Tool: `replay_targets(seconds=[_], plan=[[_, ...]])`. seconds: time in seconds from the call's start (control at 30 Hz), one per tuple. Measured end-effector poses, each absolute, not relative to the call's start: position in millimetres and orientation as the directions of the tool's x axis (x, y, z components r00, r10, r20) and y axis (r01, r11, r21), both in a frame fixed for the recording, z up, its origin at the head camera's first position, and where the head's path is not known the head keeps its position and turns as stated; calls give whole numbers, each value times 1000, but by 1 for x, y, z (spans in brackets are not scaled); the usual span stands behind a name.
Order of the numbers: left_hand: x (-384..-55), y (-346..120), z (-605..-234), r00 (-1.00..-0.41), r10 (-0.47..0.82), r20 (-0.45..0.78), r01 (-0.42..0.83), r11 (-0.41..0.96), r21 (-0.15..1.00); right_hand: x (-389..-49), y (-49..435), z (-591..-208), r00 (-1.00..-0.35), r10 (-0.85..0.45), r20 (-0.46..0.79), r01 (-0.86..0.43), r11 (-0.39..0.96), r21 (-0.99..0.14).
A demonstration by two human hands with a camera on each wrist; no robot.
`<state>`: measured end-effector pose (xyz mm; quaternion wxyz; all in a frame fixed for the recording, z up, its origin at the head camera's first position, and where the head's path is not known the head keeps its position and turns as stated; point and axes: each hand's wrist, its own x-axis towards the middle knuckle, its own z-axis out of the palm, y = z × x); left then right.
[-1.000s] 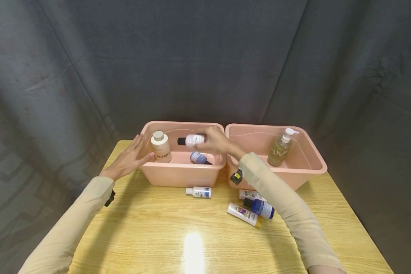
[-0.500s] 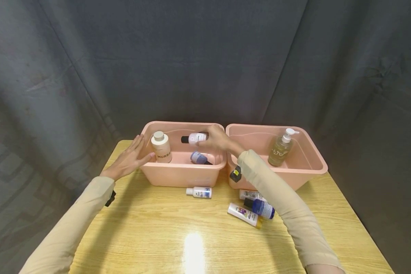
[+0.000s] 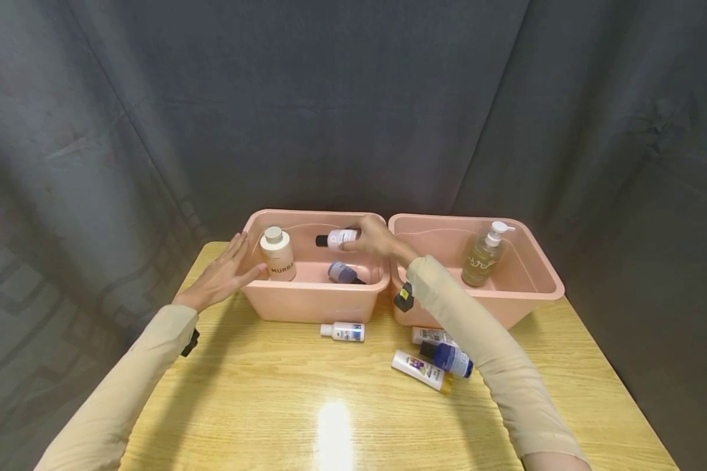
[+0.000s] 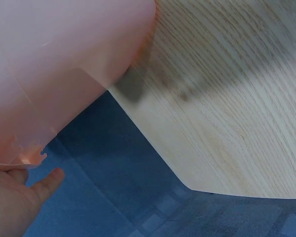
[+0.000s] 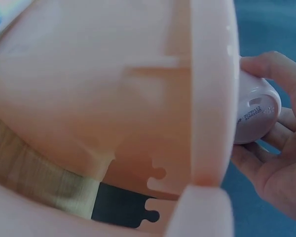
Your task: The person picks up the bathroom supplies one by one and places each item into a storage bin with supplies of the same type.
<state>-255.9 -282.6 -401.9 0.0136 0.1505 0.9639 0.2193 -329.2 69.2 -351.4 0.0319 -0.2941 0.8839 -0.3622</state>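
Note:
My right hand [image 3: 372,237] grips a pale pink bottle [image 3: 342,238] with a black cap, lying sideways over the left pink bin [image 3: 312,302]. In the right wrist view the fingers curl round the bottle's base [image 5: 256,111], with the bin's rim in front of part of it. My left hand [image 3: 219,275] rests at the left end of this bin, fingers straight along the rim, thumb over the front edge. Near that thumb stands a white bottle [image 3: 279,255] marked "MURRA". A blue bottle [image 3: 342,272] with a dark cap lies on the bin's floor.
The right pink bin [image 3: 477,302] holds a greenish pump bottle [image 3: 480,261]. A small white bottle [image 3: 347,331] lies before the left bin. Further right on the table lie a white-and-yellow tube [image 3: 418,369], a dark blue bottle [image 3: 452,360] and another white container [image 3: 430,336].
My right hand and the pink bottle have moved slightly to the right within the left bin. My left hand has stayed on the rim.

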Motion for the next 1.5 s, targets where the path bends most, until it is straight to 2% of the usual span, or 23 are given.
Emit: replay_targets(seconds=[0.23, 0.73, 1.5], plan=[[-256, -283, -402, -953, 299, 41, 287, 858, 426, -335, 71, -358, -833, -527, 168, -490, 563, -666], [-256, -282, -401, -951, 306, 53, 299, 856, 422, -342, 79, -364, -882, -462, 92, -379, 580, -721], [-255, -283, -401, -952, 302, 45, 293, 858, 421, -350, 75, -376, -933, -305, 191, -345, 610, -713]])
